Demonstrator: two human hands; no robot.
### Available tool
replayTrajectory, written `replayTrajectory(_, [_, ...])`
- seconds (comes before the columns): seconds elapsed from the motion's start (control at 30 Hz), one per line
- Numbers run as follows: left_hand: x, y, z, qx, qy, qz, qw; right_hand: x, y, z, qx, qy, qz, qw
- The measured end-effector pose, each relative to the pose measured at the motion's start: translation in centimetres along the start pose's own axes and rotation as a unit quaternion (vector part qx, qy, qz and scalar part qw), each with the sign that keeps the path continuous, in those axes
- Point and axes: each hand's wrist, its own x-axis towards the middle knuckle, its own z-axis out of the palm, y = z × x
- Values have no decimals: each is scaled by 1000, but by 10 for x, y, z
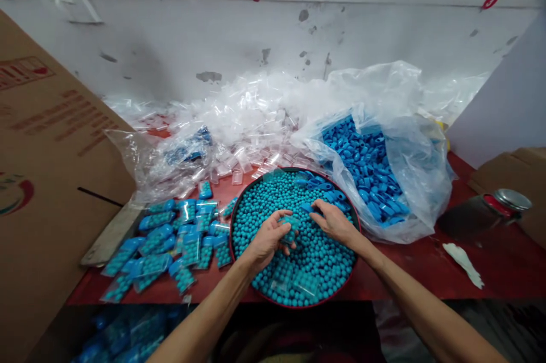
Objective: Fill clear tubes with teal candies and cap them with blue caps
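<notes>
Red counter (426, 272), white wall behind. Round tray (239, 212) of teal beads centre. Left hand (268, 238) curled around small clear container (291, 225) over beads. Right hand (335, 221) pinching blue cap (307, 207); cap bag (384, 169) right.

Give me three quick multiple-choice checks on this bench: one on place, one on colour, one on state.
1. Where do the filled tubes lie? A left of the round tray B right of it C inside the bag
2. What colour are the beads? A red B turquoise C yellow
3. What is the left hand doing? A lying flat and bare B curled round a clear tube C gripping the jar

A: they lie beside the tray's left rim. B: the tray is full of turquoise. B: fingers wrap the tube.
</notes>
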Motion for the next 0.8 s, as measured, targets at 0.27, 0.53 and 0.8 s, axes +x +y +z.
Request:
replayTrajectory(0.27, [-2, -1, 5, 38, 11, 45, 998, -10, -29, 3, 164, 25, -101, 981])
replayTrajectory(0.53, [-6, 0, 13, 30, 77, 58, 995, -18, -38, 4, 154, 74, -118, 978])
replayTrajectory(0.8, [-8, -2, 16, 67, 87, 83, 990, -19, -42, 1, 211, 58, -127, 967])
